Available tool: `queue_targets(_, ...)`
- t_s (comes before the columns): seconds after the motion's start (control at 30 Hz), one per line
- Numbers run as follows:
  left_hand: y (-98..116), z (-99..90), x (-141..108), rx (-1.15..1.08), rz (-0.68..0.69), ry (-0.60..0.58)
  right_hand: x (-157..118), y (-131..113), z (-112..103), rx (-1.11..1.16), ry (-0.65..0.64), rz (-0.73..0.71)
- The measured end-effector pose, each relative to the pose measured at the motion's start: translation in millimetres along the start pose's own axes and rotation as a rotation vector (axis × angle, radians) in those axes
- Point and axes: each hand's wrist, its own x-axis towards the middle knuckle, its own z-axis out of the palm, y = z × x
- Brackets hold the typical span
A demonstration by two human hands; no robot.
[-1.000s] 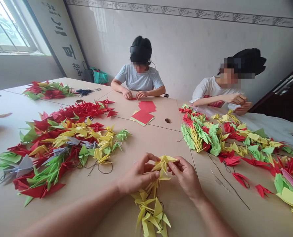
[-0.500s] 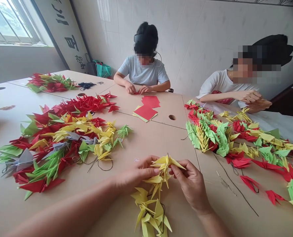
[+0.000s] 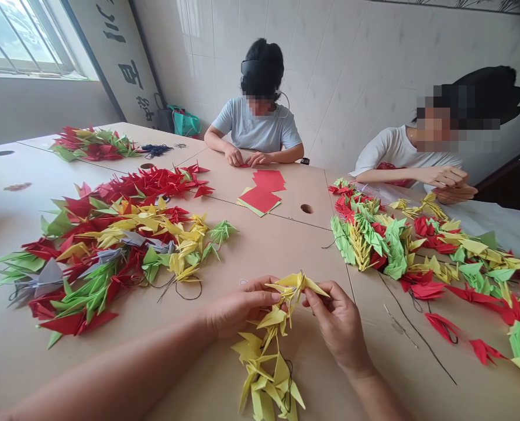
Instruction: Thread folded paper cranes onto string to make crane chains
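A yellow paper crane [image 3: 295, 283] is held up between my two hands, at the top of a string of several yellow cranes. My left hand [image 3: 246, 303] pinches its left side between thumb and fingers. On the other side, my right hand [image 3: 336, 321] grips the right wing with thumb and forefinger. Below them the rest of the yellow crane string [image 3: 266, 383] trails down to the table, with a dark thread looped along its right side. A dark thread end pokes up above the held crane.
A big heap of strung paper cranes [image 3: 110, 234] lies left, and more crane strings [image 3: 386, 240] lie right. A needle [image 3: 400, 325] and thread rest by my right hand. Red paper squares [image 3: 262, 199] lie before a person [image 3: 255, 126] across the table; another person [image 3: 413, 158] sits right.
Both hands keep hold of the yellow crane, which has tilted slightly. The cranes just beneath it have shifted and hang more spread out.
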Motion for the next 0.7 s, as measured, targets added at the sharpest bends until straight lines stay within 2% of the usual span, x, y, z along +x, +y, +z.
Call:
queue_targets(0.2,0.2,2.1,-0.8,0.026,0.011,-0.04,-3.4,-0.9,-2.4,0.155,-0.223,-0.003)
queue_targets(0.3,-0.4,2.9,-0.5,0.006,0.034,-0.056,-4.1,-1.1,-4.3,0.179,-0.283,0.028)
queue_targets(0.7,-1.6,2.8,0.0,-0.004,0.06,-0.057,-1.5,2.4,-3.1,0.193,-0.174,0.025)
